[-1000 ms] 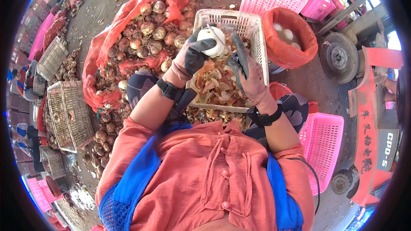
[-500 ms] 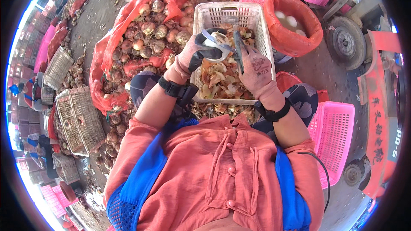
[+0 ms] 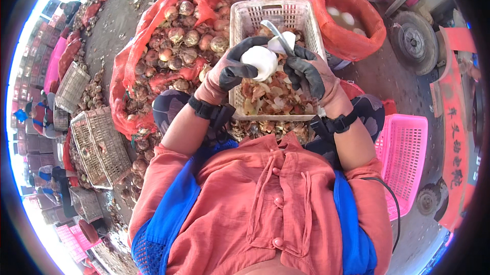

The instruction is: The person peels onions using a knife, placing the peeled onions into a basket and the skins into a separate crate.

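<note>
Crate (image 3: 303,15) of skins (image 3: 268,94) below the hands; onion sack (image 3: 118,78) left, red bag (image 3: 352,45) and pink crate (image 3: 406,160) right.
Peeled onion (image 3: 259,64) over the crate, gripped in left hand (image 3: 236,64); right hand (image 3: 309,72) curled round the knife (image 3: 277,33), white piece (image 3: 284,42) against blade. Forearms angled inward.

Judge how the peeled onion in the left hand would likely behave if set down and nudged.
The onion would probably roll, being nearly round. Its smooth, bare white surface may make it slippery in the gloved left hand. It is likely firm rather than floppy: no denting shows where the fingers press.
</note>
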The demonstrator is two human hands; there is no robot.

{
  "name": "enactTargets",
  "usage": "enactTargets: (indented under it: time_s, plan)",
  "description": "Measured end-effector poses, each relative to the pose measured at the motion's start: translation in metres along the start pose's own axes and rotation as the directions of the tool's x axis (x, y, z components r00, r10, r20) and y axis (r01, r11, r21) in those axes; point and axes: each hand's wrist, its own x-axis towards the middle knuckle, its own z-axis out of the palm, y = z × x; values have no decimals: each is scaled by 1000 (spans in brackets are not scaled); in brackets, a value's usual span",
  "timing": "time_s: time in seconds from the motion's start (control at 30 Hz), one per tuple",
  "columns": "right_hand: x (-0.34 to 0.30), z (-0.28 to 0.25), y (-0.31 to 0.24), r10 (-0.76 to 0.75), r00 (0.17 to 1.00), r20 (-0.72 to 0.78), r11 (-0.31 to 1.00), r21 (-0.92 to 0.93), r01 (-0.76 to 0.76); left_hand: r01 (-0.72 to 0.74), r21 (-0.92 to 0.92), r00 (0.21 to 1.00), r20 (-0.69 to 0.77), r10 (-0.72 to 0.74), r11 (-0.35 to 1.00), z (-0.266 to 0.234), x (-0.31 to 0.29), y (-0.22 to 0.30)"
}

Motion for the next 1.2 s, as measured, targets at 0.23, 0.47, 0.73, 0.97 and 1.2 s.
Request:
enactTargets:
  time_s: [0.23, 0.47, 0.73, 0.97, 1.2]
  plan:
    - [17, -28, 16, -10, 995, -102, 992, -128, -3, -94, -404, 994, -94, 60, 910, -8, 5, 4]
    - [11, 8, 0, -385, 923, 27, 842, -399, 363, 10, -503, 991, -110, -75, 864, -9, 10, -7]
    - [42, 14, 22, -621, 757, 204, 461, -686, 563, -67, -396, 972, -234, -30, 916, -16, 24, -36]
    - [34, 24, 24, -633, 763, 133, 395, -791, 466, -49, -454, 980, -193, -44, 889, -13, 16, -35]
    - [37, 17, 37, -619, 785, 26, 589, -646, 486, -99, -575, 988, -155, 11, 812, -22, 30, -35]
